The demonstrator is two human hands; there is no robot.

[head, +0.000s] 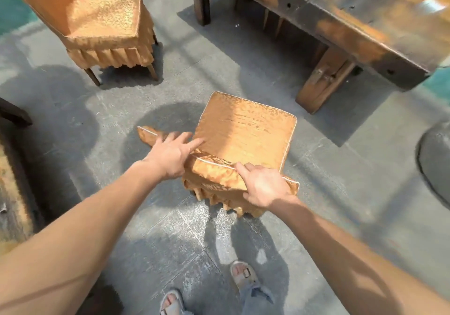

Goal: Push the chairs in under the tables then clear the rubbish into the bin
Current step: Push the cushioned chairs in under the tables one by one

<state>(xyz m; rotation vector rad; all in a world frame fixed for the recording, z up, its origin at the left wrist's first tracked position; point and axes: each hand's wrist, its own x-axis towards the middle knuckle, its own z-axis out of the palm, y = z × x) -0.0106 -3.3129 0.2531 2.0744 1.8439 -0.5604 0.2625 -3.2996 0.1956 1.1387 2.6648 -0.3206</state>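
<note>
The chair (243,137) is standing in front of the person, near the table (316,17) but not under it yet, and its seat is facing the table's thick leg. Both hands are sitting on the top of the chair's back. The right hand (263,185) is curling its fingers round the top edge and holding it. The left hand (170,154) is lying on the gold cloth with its fingers spread out and mostly straight. It looks like the person is getting ready to push, so this job is only starting. A second chair (104,25) is waiting further off to the left, well away from the table, so it is needing a push too. No bin is showing. Something dark is lying on the table, but it is too blurry to tell if it is rubbish. The floor (194,229) is grey and dusty, with sun and shadows falling across it, and the person's feet are wearing sandals (243,275).
</note>
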